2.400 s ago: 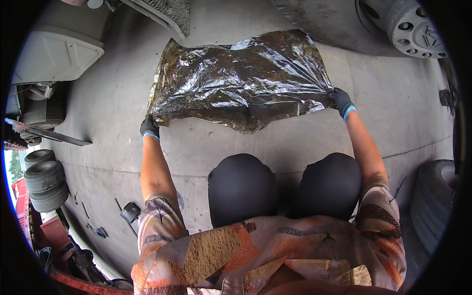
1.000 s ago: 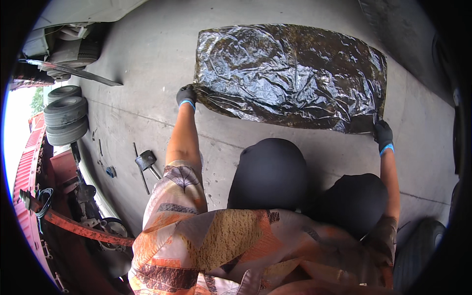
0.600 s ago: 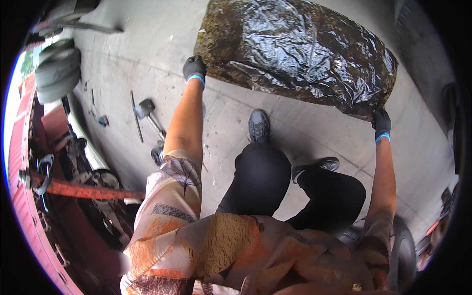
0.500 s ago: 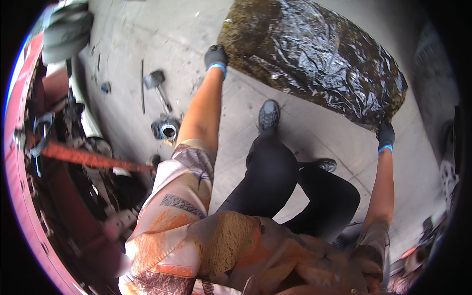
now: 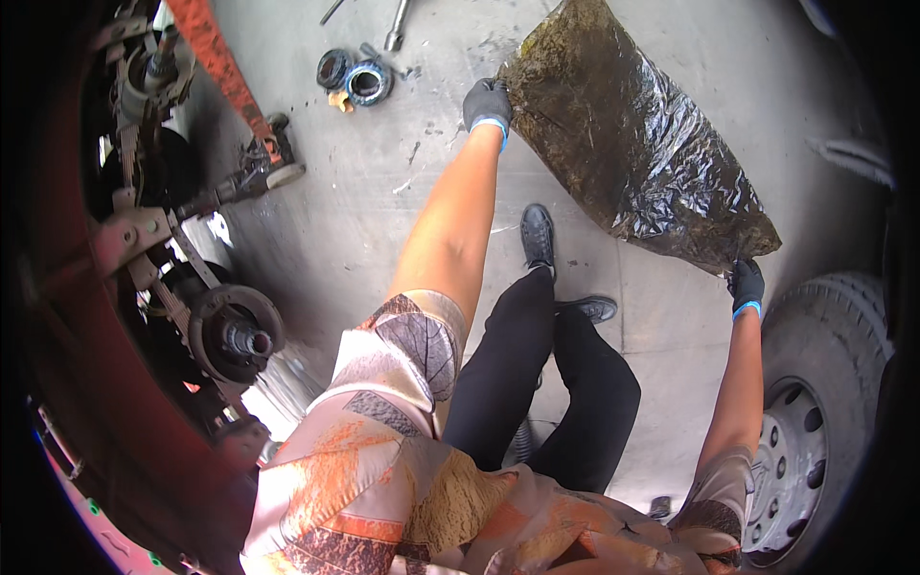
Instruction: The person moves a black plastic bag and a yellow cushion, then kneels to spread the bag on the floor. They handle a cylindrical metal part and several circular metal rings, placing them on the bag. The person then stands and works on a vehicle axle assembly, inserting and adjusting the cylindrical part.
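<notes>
Two near corners of the crinkled dark sheet (image 5: 642, 144) we pinched, left hand (image 5: 488, 105) at the left one and right hand (image 5: 746, 284) at the right, its span stretched over the concrete floor (image 5: 671, 326).

Dark shiny sheet (image 5: 637, 144) btwn black-gloved L grip (image 5: 488, 103) & R grip (image 5: 746, 285), both pinching its edge, grey floor (image 5: 661, 355) below, ring part (image 5: 368, 66) nr L grip, lg wheel (image 5: 791, 465) by R forearm (image 5: 740, 369)
</notes>
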Demonstrator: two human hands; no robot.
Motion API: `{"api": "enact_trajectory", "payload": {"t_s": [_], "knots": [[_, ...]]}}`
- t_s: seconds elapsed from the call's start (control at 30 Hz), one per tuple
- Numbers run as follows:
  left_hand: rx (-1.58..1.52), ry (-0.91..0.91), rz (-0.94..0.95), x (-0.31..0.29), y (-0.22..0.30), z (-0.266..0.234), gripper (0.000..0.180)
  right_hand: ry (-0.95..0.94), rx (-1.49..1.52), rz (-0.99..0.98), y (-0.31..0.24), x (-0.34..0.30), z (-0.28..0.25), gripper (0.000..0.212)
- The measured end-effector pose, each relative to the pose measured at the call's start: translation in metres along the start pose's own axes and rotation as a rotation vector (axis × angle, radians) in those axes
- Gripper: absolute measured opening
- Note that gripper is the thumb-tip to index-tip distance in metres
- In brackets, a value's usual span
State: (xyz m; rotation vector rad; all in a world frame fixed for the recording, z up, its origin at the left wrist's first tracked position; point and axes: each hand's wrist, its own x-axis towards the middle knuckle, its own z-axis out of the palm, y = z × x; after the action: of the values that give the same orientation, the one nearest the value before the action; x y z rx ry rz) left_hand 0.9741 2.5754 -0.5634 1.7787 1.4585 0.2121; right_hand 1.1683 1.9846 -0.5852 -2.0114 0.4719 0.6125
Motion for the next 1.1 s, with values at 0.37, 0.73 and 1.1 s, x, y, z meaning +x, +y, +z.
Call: {"api": "enact_trajectory", "payload": {"t_s": [0.37,0.73,1.1], "knots": [[-0.191,0.025,-0.165,-0.15,-0.165,-0.075,0.03,-0.085,-0.042,-0.185,-0.012,-0.095,-0.002,0.033],[-0.524,0.336,-0.358,-0.299,-0.207,-0.035,0.026,-0.349,-0.254,-0.304,-0.112,-0.076,0.028,0.026],[-0.648,0.698,-0.683,-0.455,-0.229,0.06,0.023,-0.7,-0.463,-0.372,-0.141,-0.029,0.057,0.023]]}}
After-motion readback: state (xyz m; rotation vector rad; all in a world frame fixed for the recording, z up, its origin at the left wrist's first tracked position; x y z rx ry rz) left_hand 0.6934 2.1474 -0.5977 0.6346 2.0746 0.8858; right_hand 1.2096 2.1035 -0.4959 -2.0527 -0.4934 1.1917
